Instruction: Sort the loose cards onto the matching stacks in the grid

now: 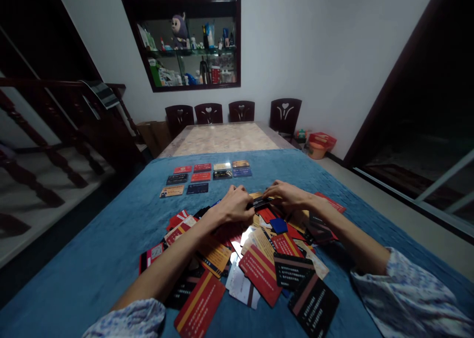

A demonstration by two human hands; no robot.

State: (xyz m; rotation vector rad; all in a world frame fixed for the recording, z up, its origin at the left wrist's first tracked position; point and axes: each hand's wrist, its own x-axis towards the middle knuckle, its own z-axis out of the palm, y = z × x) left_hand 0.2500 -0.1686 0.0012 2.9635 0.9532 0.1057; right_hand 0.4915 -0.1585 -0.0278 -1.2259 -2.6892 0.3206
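Observation:
My left hand is closed, its curled fingers at the left end of a black card near the top of a loose heap. On that card's right end the bent fingers of my right hand are pressed together. My fingertips are partly hidden. Under my forearms spreads the heap of plastic cards, among them a red card, a black card, a yellow card and a red card with a gold stripe. Beyond my left hand, several cards lie apart in rows, including a tan card and a dark blue card.
A blue cloth covers the near part of the table; its far part is bare stone top. Dark chairs stand at the far end. A wooden railing is on the left, an orange bucket on the floor at right.

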